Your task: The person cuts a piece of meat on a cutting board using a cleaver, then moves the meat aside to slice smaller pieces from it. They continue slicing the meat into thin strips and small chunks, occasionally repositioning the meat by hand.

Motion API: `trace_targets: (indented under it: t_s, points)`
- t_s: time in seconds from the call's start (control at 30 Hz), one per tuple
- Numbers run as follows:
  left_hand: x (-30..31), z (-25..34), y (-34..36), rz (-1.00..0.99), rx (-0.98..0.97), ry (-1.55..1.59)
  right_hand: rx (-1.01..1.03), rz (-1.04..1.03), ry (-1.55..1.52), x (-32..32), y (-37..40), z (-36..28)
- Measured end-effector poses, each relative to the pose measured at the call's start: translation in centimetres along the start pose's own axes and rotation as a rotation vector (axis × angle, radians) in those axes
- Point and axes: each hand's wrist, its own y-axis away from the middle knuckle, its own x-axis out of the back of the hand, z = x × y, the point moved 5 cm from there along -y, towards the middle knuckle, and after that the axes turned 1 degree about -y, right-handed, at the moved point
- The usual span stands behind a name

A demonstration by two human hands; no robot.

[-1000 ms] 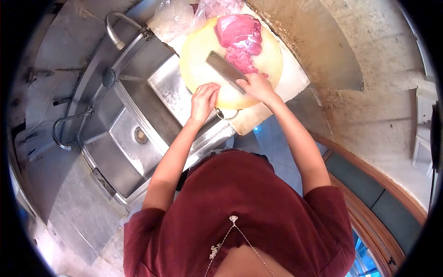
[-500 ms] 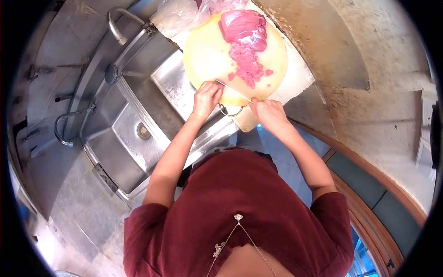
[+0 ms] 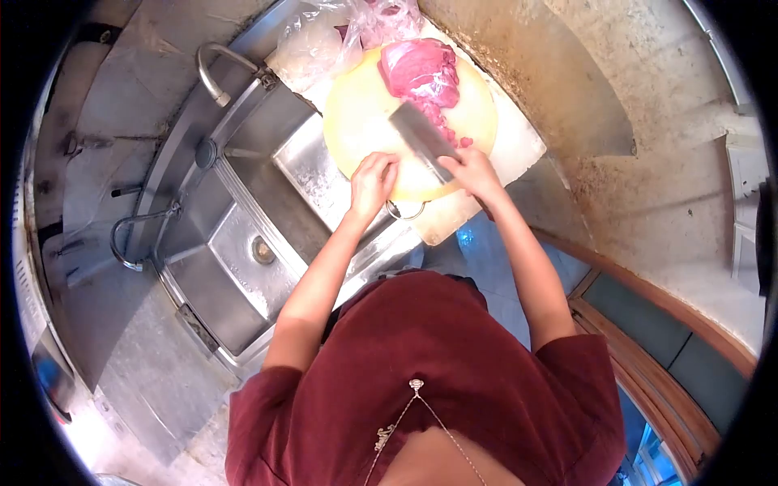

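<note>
In my right hand (image 3: 474, 174) is the handle of a cleaver (image 3: 423, 139). Its broad grey blade lies tilted over a round yellowish cutting board (image 3: 350, 121), partly covering the cut meat. My left hand (image 3: 373, 182) rests at the board's near left edge, fingers curled together; whatever may be under them is hidden. A large piece of raw red meat (image 3: 419, 69) sits toward the far side of the board. Small cut bits of meat (image 3: 442, 121) trail from it toward the blade. A metal ring handle (image 3: 405, 212) hangs at the board's near edge.
Left of the board is a steel double sink (image 3: 243, 243) with two curved taps, one farther (image 3: 212, 77) and one nearer (image 3: 121, 251). Clear plastic bags (image 3: 324, 40) lie behind the board. A stained wall (image 3: 535, 73) rises on the right.
The cleaver has turned from edge-down beside my left fingers to blade-flat over the cut meat, moving away from that hand. My left hand has shifted slightly right and nearer my body.
</note>
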Motion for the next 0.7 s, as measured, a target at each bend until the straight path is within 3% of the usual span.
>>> trace_targets:
  t_s: [0.03, 0.17, 0.23, 0.37, 0.53, 0.63, 0.67, 0.7]
  points:
    - [-0.5, 0.5, -0.8, -0.013, -0.007, 0.036, -0.084, 0.023, -0.141, 1.0, 0.4, 1.0]
    - [-1.7, 3.6, -4.7, 0.000, -0.108, 0.127, -0.092, 0.216, -0.350, 3.6, 2.0, 2.3]
    - [-2.9, 2.4, -6.4, -0.088, 0.035, 0.233, -0.037, 0.394, -0.392, 4.6, 3.0, 1.1]
    - [-3.2, -0.8, -11.0, -0.128, 0.240, 0.355, 0.056, 0.517, -0.527, 4.6, 4.0, 1.0]
    - [-2.4, -5.1, -18.7, 0.013, 0.169, 0.036, -0.085, 0.299, -0.459, 3.7, 5.1, 2.1]
    - [-3.4, -4.4, -22.2, -0.181, 0.038, -0.180, 0.073, 0.340, -0.116, 2.4, 5.5, 2.0]
    - [-4.4, -4.5, -23.4, -0.441, 0.109, -0.135, 0.066, 0.299, -0.026, 2.2, 6.1, 1.3]
    - [-5.0, -4.5, -24.2, -0.515, 0.129, -0.187, 0.059, 0.258, 0.062, 2.2, 7.0, -0.1]
